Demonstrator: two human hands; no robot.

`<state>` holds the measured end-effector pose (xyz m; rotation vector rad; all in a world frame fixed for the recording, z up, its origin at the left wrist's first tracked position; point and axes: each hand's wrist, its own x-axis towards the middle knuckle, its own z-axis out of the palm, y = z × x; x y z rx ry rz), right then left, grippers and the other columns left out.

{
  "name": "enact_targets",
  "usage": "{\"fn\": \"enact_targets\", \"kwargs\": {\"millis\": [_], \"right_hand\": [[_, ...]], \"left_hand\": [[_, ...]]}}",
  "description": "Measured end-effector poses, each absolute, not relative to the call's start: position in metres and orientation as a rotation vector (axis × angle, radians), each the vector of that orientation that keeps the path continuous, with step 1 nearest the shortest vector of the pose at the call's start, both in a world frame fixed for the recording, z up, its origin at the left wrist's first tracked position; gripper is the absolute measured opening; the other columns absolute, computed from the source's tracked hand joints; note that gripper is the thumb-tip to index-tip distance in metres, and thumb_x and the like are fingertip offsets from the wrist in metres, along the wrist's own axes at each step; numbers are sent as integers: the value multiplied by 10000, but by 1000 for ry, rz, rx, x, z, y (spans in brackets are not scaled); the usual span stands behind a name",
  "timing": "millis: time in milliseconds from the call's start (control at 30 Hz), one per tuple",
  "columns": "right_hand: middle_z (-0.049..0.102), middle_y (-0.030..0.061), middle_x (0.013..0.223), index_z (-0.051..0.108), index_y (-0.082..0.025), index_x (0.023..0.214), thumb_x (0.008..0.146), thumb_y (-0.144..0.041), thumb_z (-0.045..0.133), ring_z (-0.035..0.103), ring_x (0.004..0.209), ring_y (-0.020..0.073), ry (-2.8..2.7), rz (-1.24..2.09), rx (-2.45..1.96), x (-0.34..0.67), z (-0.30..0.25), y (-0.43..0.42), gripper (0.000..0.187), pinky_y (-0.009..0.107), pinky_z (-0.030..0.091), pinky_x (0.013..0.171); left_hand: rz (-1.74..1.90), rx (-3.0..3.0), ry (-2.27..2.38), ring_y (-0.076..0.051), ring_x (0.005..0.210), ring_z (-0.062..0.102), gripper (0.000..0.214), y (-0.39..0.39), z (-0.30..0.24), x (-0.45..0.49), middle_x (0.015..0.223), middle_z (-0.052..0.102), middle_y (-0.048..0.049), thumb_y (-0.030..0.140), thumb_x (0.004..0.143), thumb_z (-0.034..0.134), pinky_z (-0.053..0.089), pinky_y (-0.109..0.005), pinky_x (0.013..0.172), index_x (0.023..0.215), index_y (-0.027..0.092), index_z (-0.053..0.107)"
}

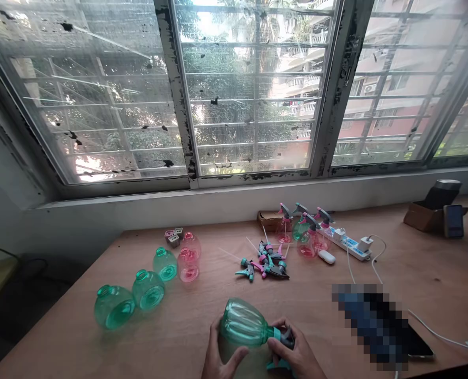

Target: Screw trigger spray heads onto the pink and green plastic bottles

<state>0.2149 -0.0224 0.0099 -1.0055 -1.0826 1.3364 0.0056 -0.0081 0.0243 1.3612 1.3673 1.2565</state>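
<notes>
A clear green spray bottle (245,323) lies on its side in the air between my hands, low in the middle of the view. My left hand (221,351) cups its rounded body, fingers behind it and thumb below. At the bottle's neck, my right hand (297,351) grips the grey and teal spray head (286,337); its fingers partly cover the trigger. The head sits at the neck, but I cannot tell how tightly. Beyond my hands lies a pile of loose pink, teal and grey spray heads (267,262) with thin tubes.
Headless green bottles (114,308) and pink bottles (189,266) stand at left by small dark cubes (173,240). Several bottles with spray heads (308,242) stand at the back near a power strip (348,245). At right are a tablet-like device (384,326), cables and a cardboard box (425,216).
</notes>
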Motion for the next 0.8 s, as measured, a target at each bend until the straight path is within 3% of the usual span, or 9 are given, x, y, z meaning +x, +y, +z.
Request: {"fn": "enact_targets", "kwargs": {"millis": [233, 400, 667, 800], "right_hand": [[612, -34, 549, 551, -182, 886, 758, -544, 748, 571, 498, 169, -1090, 1341, -1021, 215, 11, -22, 432, 270, 426, 521], [611, -33, 558, 551, -184, 891, 757, -548, 744, 575, 512, 176, -1121, 1340, -1030, 216, 12, -22, 434, 275, 419, 535], [609, -38, 563, 534, -182, 897, 766, -534, 751, 573, 513, 163, -1108, 1372, -1009, 216, 6, -22, 434, 260, 414, 539], [615, -34, 562, 544, -181, 886, 782, -528, 740, 573, 522, 163, -1126, 1351, -1013, 216, 5, -22, 412, 256, 409, 542]], "left_hand": [[1205, 1451, 1287, -307, 1334, 456, 535, -7, 36, -1, 1359, 560, -86, 351, 752, 702, 305, -444, 1158, 1251, 248, 539], [1278, 1419, 1290, -340, 1261, 511, 671, -8, 30, 3, 1269, 617, -91, 369, 627, 803, 339, -464, 1129, 1228, 225, 541], [1346, 1437, 1291, -306, 1349, 430, 519, -3, 14, 1, 1396, 527, -75, 409, 757, 682, 287, -449, 1162, 1236, 260, 549], [1341, 1440, 1305, -322, 1285, 492, 628, -5, 11, 0, 1314, 584, -79, 405, 666, 769, 334, -444, 1132, 1229, 249, 537]]}}
